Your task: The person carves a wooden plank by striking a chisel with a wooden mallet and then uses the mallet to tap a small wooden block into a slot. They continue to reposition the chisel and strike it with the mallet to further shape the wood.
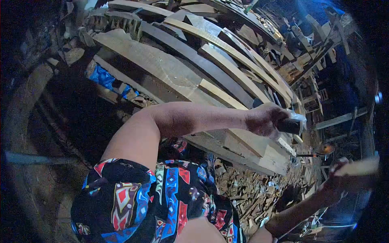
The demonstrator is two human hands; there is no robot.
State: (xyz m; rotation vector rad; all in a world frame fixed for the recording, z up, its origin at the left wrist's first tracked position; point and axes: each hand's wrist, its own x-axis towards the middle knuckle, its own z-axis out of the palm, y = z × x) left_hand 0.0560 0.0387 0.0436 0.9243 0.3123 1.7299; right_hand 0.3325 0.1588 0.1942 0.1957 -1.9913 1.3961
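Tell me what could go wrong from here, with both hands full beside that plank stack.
1. The left hand is closed on a dark object right at the edge of the stacked planks; the loosely layered boards might shift or pinch fingers.
2. The right hand holds a pale stick, blurred, so it may strike something nearby.
3. Wood scraps litter the ground below; footing could slip.
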